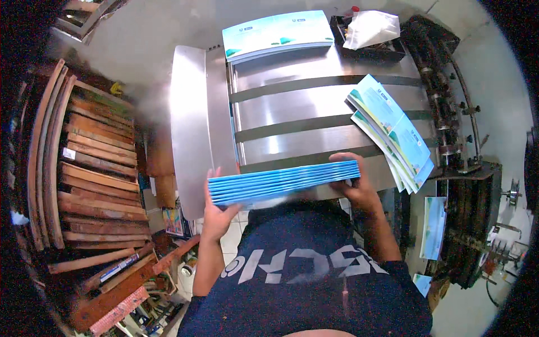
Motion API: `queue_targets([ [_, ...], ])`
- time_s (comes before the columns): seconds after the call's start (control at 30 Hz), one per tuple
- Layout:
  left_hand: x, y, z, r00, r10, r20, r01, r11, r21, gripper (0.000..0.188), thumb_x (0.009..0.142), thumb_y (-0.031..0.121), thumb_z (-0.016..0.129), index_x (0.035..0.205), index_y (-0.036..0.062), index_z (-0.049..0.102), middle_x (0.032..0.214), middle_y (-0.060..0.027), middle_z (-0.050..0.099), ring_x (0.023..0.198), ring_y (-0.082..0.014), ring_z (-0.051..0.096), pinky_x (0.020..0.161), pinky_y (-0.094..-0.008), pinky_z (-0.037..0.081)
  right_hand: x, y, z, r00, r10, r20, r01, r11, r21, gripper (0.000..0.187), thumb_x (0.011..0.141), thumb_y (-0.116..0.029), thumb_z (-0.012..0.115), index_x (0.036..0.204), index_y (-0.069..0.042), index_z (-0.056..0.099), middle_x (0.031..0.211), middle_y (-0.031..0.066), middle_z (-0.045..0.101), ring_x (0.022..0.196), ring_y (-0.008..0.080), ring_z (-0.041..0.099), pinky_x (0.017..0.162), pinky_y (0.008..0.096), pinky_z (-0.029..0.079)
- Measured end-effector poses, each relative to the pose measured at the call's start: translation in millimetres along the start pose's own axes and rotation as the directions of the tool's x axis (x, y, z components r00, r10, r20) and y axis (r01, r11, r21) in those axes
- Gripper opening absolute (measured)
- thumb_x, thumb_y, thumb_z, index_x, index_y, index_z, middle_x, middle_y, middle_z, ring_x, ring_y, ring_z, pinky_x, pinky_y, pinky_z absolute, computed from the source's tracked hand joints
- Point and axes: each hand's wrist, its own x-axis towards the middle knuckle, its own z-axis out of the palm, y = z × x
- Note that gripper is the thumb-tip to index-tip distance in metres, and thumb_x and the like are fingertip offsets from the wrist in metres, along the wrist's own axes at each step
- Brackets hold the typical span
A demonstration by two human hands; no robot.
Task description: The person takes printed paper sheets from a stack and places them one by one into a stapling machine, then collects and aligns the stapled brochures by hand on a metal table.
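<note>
A stack of folded blue booklets [281,182] is held level in front of my body, its layered edges facing up toward me. My left hand [218,205] closes on the stack's left end, thumb on the near side. At the right end, my right hand [355,182] grips it with fingers over the far side. Beyond the stack, a metal table [292,106] with dark green belts stretches away. Several loose blue-and-green printed sheets [393,132] lie fanned at its right side. A neat pile of similar printed sheets [278,35] rests at the far end.
On the far right stands a black tray [373,51] with a white plastic bag [371,29]. Machine rollers and rods [446,121] line the right edge. A wooden rack of planks [101,174] fills the left. More printed sheets [433,227] sit lower right beside dark machinery.
</note>
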Motion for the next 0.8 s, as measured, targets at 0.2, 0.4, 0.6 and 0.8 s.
queue_targets([
  [0.2,4,-3,10,0.994,0.101,-0.035,-0.100,0.995,0.006,0.101,0.071,0.002,0.077,0.147,0.0041,0.010,0.152,-0.0147,0.021,0.131,-0.0257,0.038,0.106,-0.0393,0.037,0,7,-6,0.998,0.006,-0.056,-0.015,0.987,-0.162,0.084,0.075,-0.020,0.079,0.141,-0.005,0.029,0.146,0.0183,0.035,0.138,0.0313,0.028,0.114,0.0430,0.019],
  [0.4,8,-13,5,0.994,0.107,0.018,-0.107,0.993,0.039,0.103,0.067,0.003,0.080,0.146,0.0060,0.015,0.153,-0.0158,0.019,0.133,-0.0261,0.035,0.108,-0.0419,0.034,-8,6,3,0.995,-0.003,-0.098,-0.002,0.999,-0.041,0.087,0.075,-0.021,0.079,0.143,-0.005,0.027,0.148,0.0176,0.032,0.138,0.0306,0.029,0.113,0.0418,0.023],
  [0.6,11,-35,-1,0.996,0.045,0.073,-0.055,0.989,0.137,0.109,0.068,0.006,0.080,0.149,0.0061,0.007,0.156,-0.0150,0.007,0.139,-0.0251,0.024,0.111,-0.0414,0.028,-7,10,-16,0.994,-0.097,-0.046,0.071,0.917,-0.393,0.086,0.080,-0.027,0.073,0.145,-0.002,0.023,0.150,0.0181,0.028,0.140,0.0319,0.025,0.113,0.0421,0.020],
  [0.8,13,-27,5,0.988,0.121,0.092,-0.129,0.989,0.079,0.109,0.071,0.004,0.077,0.149,0.0053,0.002,0.156,-0.0137,0.005,0.137,-0.0248,0.027,0.111,-0.0406,0.029,-11,0,-12,0.992,-0.079,-0.104,0.028,0.908,-0.418,0.086,0.079,-0.023,0.075,0.145,-0.001,0.024,0.150,0.0190,0.028,0.139,0.0326,0.027,0.114,0.0404,0.020],
])
